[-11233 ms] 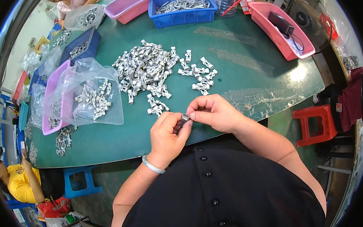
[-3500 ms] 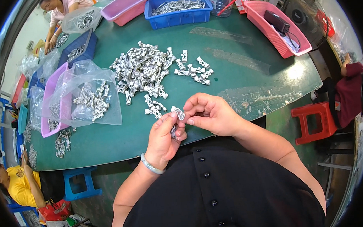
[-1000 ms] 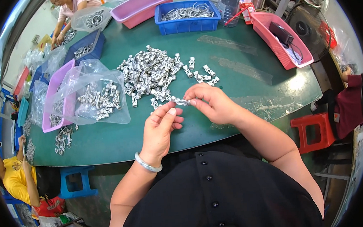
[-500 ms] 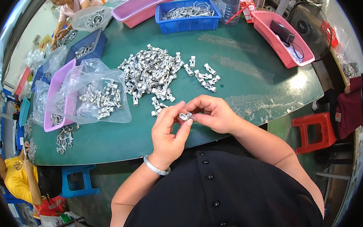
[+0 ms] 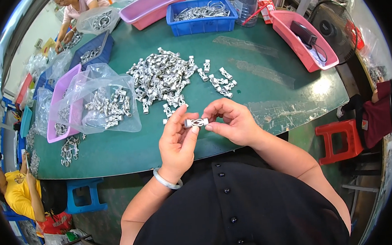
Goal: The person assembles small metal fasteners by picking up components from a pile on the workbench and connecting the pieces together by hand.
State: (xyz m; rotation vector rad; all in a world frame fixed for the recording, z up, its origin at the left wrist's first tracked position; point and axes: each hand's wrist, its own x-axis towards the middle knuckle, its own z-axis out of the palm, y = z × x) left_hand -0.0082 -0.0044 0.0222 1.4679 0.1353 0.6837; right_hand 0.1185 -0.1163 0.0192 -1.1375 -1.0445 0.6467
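Observation:
Between my two hands is a small silvery metal fitting (image 5: 198, 122) with open loops in its middle and a wider band at each end. My left hand (image 5: 177, 144) pinches its left end between thumb and fingers. The right end sits between the thumb and forefinger of my right hand (image 5: 232, 122). Just beyond my hands lies a big heap of similar metal fittings (image 5: 159, 75) on the green table (image 5: 263, 51). Right of the heap, several loose fittings (image 5: 222, 82) are scattered.
Left of the heap, a clear plastic bag (image 5: 128, 120) of fittings lies against a lilac tray (image 5: 76, 103). Along the back stand a pink bin (image 5: 153, 8) and a blue bin (image 5: 203, 27) of metal rings. A pink basket (image 5: 284, 31) stands right. Co-workers sit at the left.
Turned from end-on to sideways, the fitting now shows its looped middle. My left hand has shifted slightly left, and my fingers sit further apart along the piece.

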